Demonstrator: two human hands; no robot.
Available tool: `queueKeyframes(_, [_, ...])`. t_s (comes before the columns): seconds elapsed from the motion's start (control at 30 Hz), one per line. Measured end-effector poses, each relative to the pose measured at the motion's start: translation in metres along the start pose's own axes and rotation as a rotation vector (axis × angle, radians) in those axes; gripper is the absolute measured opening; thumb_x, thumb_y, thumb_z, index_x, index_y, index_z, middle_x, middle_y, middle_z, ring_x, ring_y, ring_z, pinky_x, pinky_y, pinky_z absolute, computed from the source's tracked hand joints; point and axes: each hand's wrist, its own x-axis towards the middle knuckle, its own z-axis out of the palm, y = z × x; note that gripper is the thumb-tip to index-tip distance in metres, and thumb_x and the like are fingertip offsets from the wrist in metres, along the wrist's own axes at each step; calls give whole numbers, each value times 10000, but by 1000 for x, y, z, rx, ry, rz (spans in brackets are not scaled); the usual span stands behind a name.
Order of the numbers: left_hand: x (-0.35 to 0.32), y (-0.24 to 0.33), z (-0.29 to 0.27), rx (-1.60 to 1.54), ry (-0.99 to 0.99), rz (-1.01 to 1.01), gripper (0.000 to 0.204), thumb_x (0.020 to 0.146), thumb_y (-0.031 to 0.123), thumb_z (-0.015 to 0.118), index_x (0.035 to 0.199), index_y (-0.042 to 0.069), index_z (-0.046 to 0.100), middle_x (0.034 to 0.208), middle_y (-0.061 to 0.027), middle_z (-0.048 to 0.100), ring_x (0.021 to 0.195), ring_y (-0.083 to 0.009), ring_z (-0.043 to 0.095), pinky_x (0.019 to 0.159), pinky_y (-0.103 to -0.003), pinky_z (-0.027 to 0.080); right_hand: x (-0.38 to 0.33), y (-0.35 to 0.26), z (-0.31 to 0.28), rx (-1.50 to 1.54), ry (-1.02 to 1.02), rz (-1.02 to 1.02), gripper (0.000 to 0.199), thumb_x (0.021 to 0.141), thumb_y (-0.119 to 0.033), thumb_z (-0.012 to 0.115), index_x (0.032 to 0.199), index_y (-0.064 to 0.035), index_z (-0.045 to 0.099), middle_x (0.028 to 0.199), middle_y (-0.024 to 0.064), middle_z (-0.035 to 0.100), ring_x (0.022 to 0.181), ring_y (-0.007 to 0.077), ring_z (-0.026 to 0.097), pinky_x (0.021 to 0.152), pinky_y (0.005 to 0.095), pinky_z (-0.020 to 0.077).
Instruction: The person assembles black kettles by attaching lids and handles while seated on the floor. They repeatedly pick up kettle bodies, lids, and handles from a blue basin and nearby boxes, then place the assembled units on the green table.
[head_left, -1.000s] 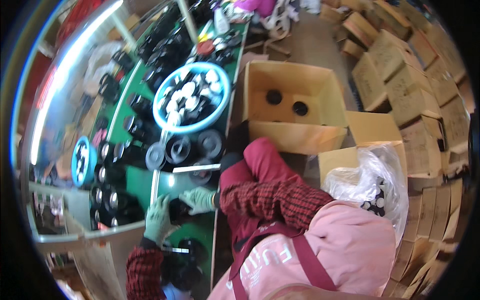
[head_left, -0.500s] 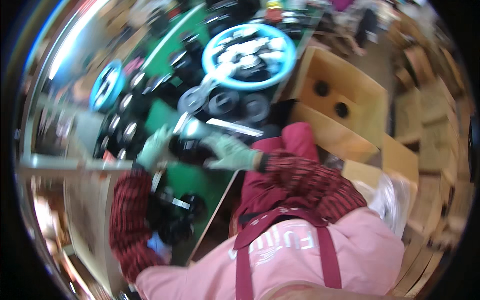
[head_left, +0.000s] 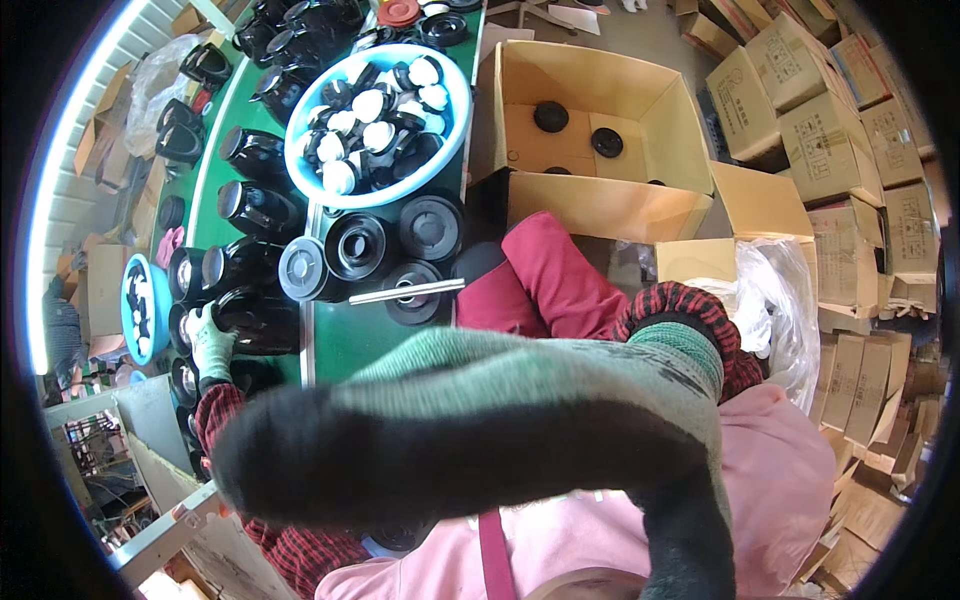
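Note:
My right hand (head_left: 480,400), in a green glove with a black palm, is raised close to the camera and fills the lower middle. Its fingers stretch leftward, and nothing shows in them. At the table's left side my left hand (head_left: 212,348), in a pale green glove, curls its fingers on the end of a glossy black vessel (head_left: 262,318) lying on its side. More black vessels (head_left: 258,210) lie beyond it. Several black round lids (head_left: 432,228) lie nearby, and silver metal strips (head_left: 407,292) rest across one. My right hand hides the near part of the table.
A blue basin (head_left: 460,120) full of black-and-white knobs stands on the green table (head_left: 345,340). A smaller blue basin (head_left: 160,308) is at the left. To the right, an opened carton (head_left: 600,205) holds several black discs. Stacked cartons (head_left: 825,130) and clear plastic (head_left: 785,310) lie farther right.
My right hand has left the dark object between both hands and risen close to the camera. My left hand is now at a black vessel on the left. The view has shifted and sharpened.

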Motion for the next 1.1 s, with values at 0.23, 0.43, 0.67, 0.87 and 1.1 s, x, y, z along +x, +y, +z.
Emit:
queueKeyframes(0.23, [-62,81,-10,-78,433,-152,1043,663,279,931,1526,103,374,1422,-195,458,1310,-414,473,1094,-499,419,-25,1,-16,-286,177,76,772,889,-233,790,1519,-4,407,1339,119,563,1121,198,583,964,352,472])
queueKeyframes(0.43, [-113,41,169,-992,395,-758,788,829,371,854,1375,-63,488,1226,-204,659,1040,-315,665,911,-442,550,-94,71,-30,-482,265,650,525,956,-278,701,1386,-18,550,1183,116,635,959,152,641,860,300,522])
queueKeyframes(0.67, [-48,57,163,-948,528,-565,943,787,381,855,1453,-75,367,1409,-275,463,1330,-391,411,1120,-388,336,-147,84,-30,-662,150,871,447,937,-108,697,1357,-18,570,1207,128,633,1028,195,661,898,338,540])
queueKeyframes(0.87, [-52,70,56,-157,624,-453,473,710,330,790,1092,66,699,1047,-213,718,974,-424,676,798,-528,538,-157,96,-41,-964,98,829,488,888,-159,747,1325,-23,581,1127,155,644,971,290,673,849,385,543])
queueKeyframes(1.1, [-134,1,71,122,335,-541,535,802,285,790,1296,162,624,1252,-75,668,1092,-349,615,905,-564,481,-180,135,-54,-1176,-200,706,561,891,-456,685,1280,-63,593,1101,138,628,968,318,654,832,432,517])
